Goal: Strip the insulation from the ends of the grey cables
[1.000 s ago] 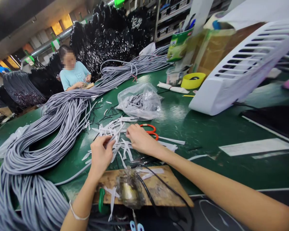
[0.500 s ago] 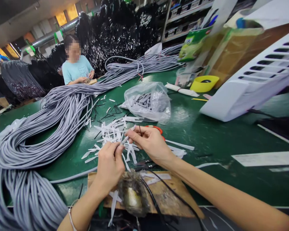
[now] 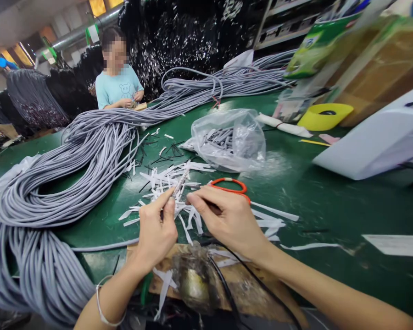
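Observation:
My left hand [image 3: 156, 229] is closed on a grey cable [image 3: 106, 246], whose stripped, whitish end [image 3: 181, 181] sticks up past thumb and forefinger. Just right of that end, my right hand [image 3: 232, 217] is closed in a pinch. A small dark bit shows at its fingertips, too small to name. Strips of white tape or paper [image 3: 158, 181] lie scattered beneath both hands. Red-handled scissors [image 3: 232, 180] lie behind the right hand, partly hidden by it. Below the hands, a dirty metal device [image 3: 193, 282] wrapped in film sits on a wooden board [image 3: 258, 293].
Grey cable bundles [image 3: 30, 197] cover the left and run across the back. A clear bag [image 3: 230, 142] of short grey pieces lies mid-table. A white slotted casing [image 3: 371, 137] and yellow tape roll [image 3: 325, 117] are at right. A co-worker [image 3: 119, 87] sits across the green table [image 3: 296, 183].
My right hand has drawn away from the cable end and turned lower. The stripped end now stands exposed above my left hand. The view has shifted, uncovering more of the scissors.

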### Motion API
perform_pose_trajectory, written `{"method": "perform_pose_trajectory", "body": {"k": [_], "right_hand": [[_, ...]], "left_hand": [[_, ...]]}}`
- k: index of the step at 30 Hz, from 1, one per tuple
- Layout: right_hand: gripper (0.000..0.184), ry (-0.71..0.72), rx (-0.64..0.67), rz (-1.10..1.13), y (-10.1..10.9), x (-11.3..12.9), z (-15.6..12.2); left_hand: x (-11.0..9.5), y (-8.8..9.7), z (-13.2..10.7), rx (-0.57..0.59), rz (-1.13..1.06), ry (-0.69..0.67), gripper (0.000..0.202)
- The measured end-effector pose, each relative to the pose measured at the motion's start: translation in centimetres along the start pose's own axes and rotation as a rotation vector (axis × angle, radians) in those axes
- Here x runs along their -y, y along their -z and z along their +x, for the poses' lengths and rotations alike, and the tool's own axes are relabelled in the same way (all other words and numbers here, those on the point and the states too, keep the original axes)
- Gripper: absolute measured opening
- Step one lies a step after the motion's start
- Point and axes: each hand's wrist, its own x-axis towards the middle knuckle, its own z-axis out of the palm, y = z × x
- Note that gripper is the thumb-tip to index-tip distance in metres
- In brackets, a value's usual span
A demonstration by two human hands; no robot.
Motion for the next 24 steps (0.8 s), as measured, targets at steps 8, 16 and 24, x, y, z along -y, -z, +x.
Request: {"method": "perform_pose_trajectory", "body": {"k": [8, 16, 24], "right_hand": [[0.031, 0.042, 0.022, -0.048, -0.34, -0.16, -0.14], [0.036, -0.075, 0.127, 0.111, -0.48, -0.3, -0.15], [0.026, 0.177, -0.076, -0.16, -1.04, -0.04, -0.89]], "left_hand": [[-0.34, -0.03, -0.13, 0.029, 0.047, -0.016, 0.032], [-0.08, -0.39, -0.3, 0.017, 0.12, -0.124, 0.029], [0.28, -0.51, -0.32, 0.017, 0.171, -0.156, 0.029]]}}
